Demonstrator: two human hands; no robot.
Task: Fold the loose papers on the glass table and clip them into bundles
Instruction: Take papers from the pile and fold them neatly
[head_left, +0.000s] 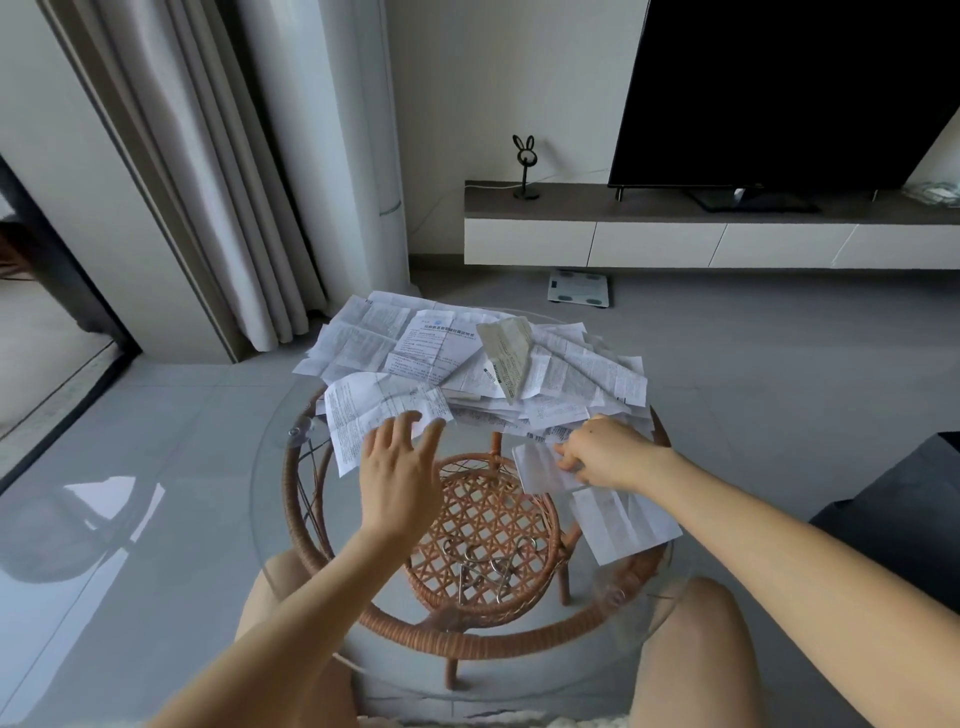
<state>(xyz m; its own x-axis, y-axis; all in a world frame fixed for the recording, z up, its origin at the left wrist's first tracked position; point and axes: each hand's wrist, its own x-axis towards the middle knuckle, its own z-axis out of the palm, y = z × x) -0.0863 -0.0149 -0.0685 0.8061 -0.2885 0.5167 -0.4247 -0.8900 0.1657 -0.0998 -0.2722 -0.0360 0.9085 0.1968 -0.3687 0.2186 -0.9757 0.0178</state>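
**A living room in a home.** A large flat television (779, 88) stands on a long, low cabinet (675, 241) with white drawer fronts and a grey top, set against a pale wall. A small black rabbit-eared ornament (525, 166) sits at the cabinet's left end. A bathroom scale (579, 287) lies on the floor just below it. Full-length beige curtains (208, 182) hang at the left, beside a dark-framed glass door (47, 364). Large grey floor tiles (753, 374) cover the room. In the foreground a round glass table (519, 675) on a woven rattan frame stands low, at the knees of a seated person. The corner of a dark upholstered seat (904, 519) shows at the right edge.
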